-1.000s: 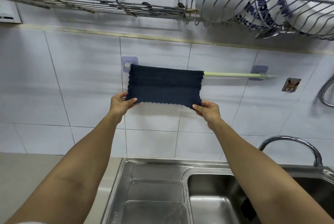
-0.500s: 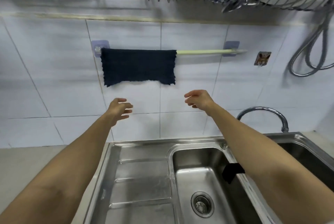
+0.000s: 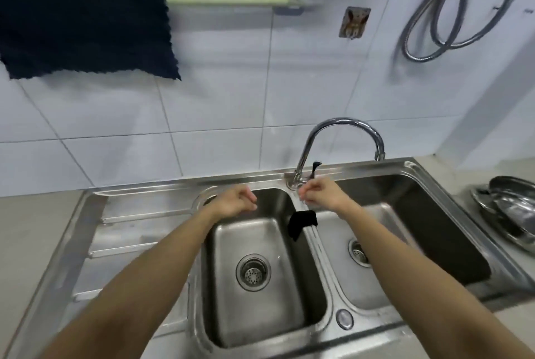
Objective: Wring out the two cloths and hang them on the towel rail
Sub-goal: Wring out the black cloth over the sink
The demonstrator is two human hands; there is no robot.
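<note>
A dark navy cloth (image 3: 86,31) hangs spread over the left part of the pale green towel rail (image 3: 225,0) on the tiled wall. A second, black cloth (image 3: 302,222) lies draped over the divider between the two sink basins. My right hand (image 3: 321,195) hovers just above that cloth, beside the tap's base, fingers loosely curled and holding nothing. Over the back edge of the left basin, my left hand (image 3: 234,201) is also loosely curled and holds nothing.
A curved chrome tap (image 3: 341,133) rises behind the steel double sink (image 3: 144,214), whose drainboard lies on the left. Stacked metal dishes (image 3: 509,208) sit on the counter at right. A looped metal hose (image 3: 443,28) and a small hook plate (image 3: 353,22) are on the wall.
Both hands let go of the navy cloth, left it on the rail and dropped to the sink. My view swung down and right, bringing both basins and the black cloth into sight.
</note>
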